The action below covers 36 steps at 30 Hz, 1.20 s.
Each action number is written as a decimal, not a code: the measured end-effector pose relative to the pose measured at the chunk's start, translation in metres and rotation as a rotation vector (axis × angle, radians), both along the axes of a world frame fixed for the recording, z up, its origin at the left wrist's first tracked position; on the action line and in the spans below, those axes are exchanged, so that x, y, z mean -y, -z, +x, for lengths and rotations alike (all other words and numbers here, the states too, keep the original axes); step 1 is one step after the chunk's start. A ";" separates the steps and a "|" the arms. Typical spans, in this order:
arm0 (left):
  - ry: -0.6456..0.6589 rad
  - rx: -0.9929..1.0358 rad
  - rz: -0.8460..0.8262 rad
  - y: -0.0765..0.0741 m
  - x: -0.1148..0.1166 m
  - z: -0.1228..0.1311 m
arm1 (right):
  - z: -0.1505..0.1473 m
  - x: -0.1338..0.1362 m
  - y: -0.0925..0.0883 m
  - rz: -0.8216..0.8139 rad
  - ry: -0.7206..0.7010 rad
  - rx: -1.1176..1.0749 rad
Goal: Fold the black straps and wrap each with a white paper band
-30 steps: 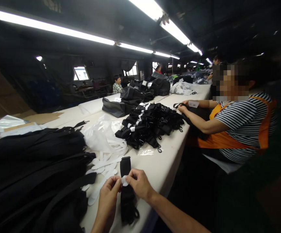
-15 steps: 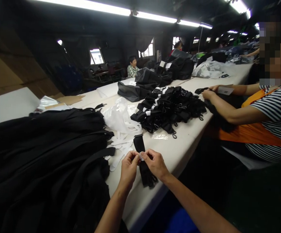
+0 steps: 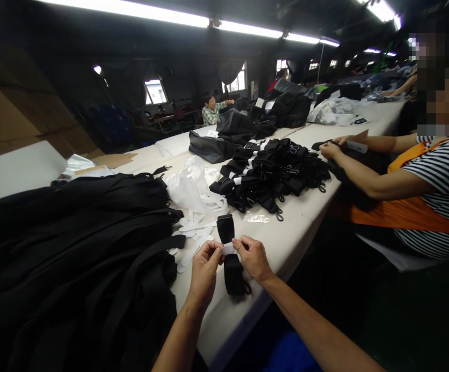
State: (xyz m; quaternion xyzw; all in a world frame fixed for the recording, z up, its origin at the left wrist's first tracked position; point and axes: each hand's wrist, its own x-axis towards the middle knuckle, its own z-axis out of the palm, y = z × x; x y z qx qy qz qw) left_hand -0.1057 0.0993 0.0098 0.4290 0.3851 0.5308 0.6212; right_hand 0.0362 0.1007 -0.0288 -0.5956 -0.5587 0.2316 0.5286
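Note:
A folded black webbing strap (image 3: 235,276) lies near the table edge, with a metal hook at its lower end. Across its middle runs a white paper band (image 3: 230,249). My left hand (image 3: 207,263) pinches the band's left end between thumb and fingers. At the other end, my right hand (image 3: 253,258) pinches it the same way. The band looks stretched flat between them over the strap; whether it goes fully round underneath is hidden. Just left of my hands are loose white strips (image 3: 195,240) on the table.
A heap of banded black straps (image 3: 271,173) lies beyond my hands, beside crumpled white plastic (image 3: 195,186). Long black straps (image 3: 73,232) cover the left side. Black bags (image 3: 240,129) stand farther back. At right, a co-worker's hands (image 3: 330,149) hold black fabric over the table edge (image 3: 305,243).
My hands have drawn slightly apart, so more of the white band shows flat between them. The strap has turned a little and shifted right. A person at the back has raised an arm.

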 end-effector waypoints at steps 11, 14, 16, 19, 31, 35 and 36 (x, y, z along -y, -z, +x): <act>0.267 0.209 -0.062 -0.003 0.002 0.002 | -0.002 0.010 0.000 -0.089 -0.224 -0.522; 0.314 0.198 -0.032 -0.005 0.005 0.003 | -0.004 0.017 -0.007 -0.174 -0.402 -0.621; 0.283 0.182 -0.050 -0.003 0.005 0.003 | -0.005 0.022 -0.011 -0.221 -0.508 -0.685; 0.115 0.011 -0.081 0.003 -0.001 -0.002 | -0.005 0.027 -0.013 -0.291 -0.622 -0.825; -0.202 -0.281 -0.127 0.018 -0.009 0.001 | -0.007 0.024 0.001 -0.314 -0.574 -0.884; -0.022 -0.278 -0.075 0.012 -0.005 0.000 | -0.008 0.023 0.006 -0.301 -0.533 -0.890; -0.009 -0.294 -0.047 0.010 -0.004 0.000 | -0.009 0.024 0.005 -0.301 -0.529 -0.887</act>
